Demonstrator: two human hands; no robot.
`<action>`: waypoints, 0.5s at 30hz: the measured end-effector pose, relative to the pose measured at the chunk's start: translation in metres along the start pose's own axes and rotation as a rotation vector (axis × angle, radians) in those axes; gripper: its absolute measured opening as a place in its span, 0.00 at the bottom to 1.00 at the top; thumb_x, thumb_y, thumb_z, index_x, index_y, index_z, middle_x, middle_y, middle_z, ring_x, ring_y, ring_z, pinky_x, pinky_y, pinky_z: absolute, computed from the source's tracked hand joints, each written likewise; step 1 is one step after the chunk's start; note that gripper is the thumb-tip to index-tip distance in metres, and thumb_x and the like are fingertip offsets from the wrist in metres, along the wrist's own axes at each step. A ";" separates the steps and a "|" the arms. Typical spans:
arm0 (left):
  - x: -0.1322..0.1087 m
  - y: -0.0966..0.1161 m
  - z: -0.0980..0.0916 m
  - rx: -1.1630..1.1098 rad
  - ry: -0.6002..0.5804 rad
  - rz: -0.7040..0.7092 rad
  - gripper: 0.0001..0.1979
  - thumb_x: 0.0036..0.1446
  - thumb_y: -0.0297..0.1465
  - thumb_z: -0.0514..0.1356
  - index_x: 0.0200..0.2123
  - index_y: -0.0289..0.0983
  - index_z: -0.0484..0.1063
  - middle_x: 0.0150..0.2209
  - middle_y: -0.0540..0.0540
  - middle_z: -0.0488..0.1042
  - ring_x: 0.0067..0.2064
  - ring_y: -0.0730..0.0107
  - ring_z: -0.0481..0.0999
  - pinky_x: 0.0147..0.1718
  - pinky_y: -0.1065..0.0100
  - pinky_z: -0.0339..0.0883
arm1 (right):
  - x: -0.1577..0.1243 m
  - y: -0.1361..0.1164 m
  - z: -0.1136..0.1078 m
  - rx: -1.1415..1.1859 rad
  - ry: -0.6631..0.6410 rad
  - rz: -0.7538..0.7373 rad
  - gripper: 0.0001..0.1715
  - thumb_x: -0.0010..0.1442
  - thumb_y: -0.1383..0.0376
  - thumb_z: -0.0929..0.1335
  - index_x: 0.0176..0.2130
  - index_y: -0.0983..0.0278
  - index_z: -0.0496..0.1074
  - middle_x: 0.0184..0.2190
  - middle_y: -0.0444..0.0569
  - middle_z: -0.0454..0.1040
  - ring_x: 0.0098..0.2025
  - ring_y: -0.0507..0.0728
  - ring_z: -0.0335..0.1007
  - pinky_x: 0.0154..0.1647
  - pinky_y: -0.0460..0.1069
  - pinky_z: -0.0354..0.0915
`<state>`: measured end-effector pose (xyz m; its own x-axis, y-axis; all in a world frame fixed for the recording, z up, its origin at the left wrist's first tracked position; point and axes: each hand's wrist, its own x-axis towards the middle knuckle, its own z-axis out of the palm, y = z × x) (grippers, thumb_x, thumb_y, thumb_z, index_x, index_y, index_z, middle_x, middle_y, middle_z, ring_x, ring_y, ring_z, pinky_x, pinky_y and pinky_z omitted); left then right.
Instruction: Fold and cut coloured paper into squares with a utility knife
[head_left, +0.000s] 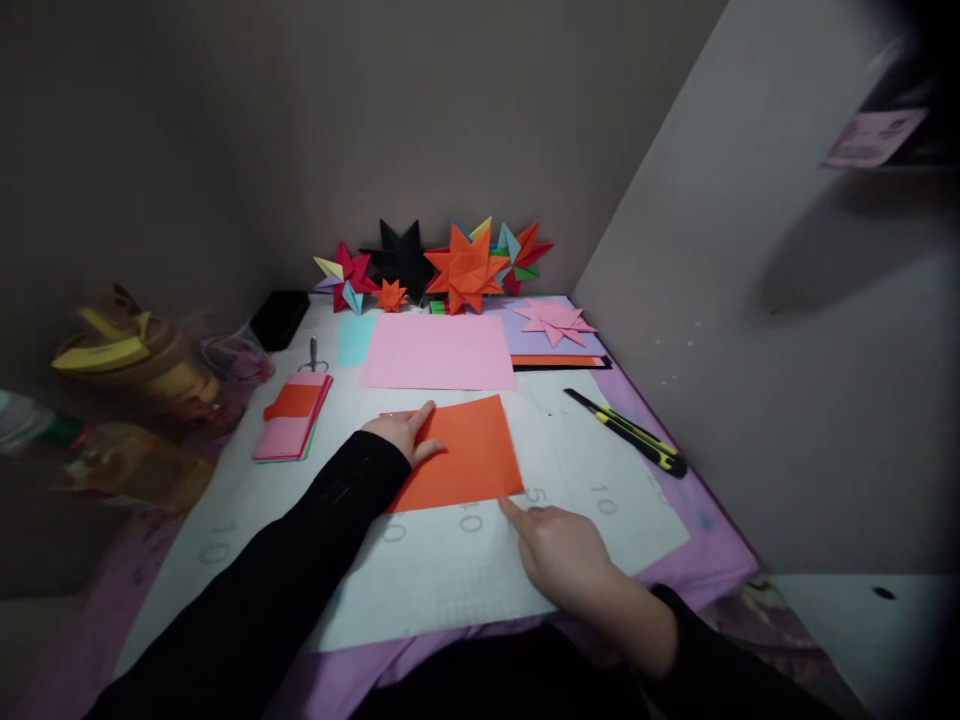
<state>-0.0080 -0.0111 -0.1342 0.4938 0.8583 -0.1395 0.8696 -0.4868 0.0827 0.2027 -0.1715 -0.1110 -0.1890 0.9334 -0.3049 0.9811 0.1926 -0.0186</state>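
An orange sheet of paper [472, 455] lies in front of me on a white gridded mat [450, 585] printed with numbers. Flat on the sheet's left part rests my left hand [405, 435], its thumb and index finger spread apart. My right hand [562, 550] is at the near right corner of the sheet. Its index finger is stretched out to the paper's edge, while the other fingers are curled and partly hidden. Neither hand grips anything. Beyond the orange sheet is a pink sheet [439, 350], partly over a light blue sheet [355, 341].
A box cutter [626, 432] lies at the right. Scissors [313, 357] and a stack of coloured paper [292, 418] are at the left. Folded paper stars, including a large orange star [466, 268] and a pink star [556, 321], stand or lie along the back near the wall.
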 end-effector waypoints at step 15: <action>-0.065 0.045 0.017 -0.052 0.138 0.292 0.15 0.57 0.28 0.54 0.47 0.36 0.71 0.47 0.41 0.74 0.46 0.60 0.74 0.45 0.61 0.69 | 0.010 -0.025 -0.005 0.258 0.255 -0.297 0.32 0.60 0.66 0.59 0.62 0.72 0.55 0.63 0.57 0.53 0.65 0.63 0.44 0.62 0.58 0.51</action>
<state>-0.0008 -0.0922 -0.1383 0.7142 0.6992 0.0322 0.6882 -0.7098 0.1505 0.1759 -0.1652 -0.1090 -0.4362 0.8998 -0.0078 0.8550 0.4117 -0.3155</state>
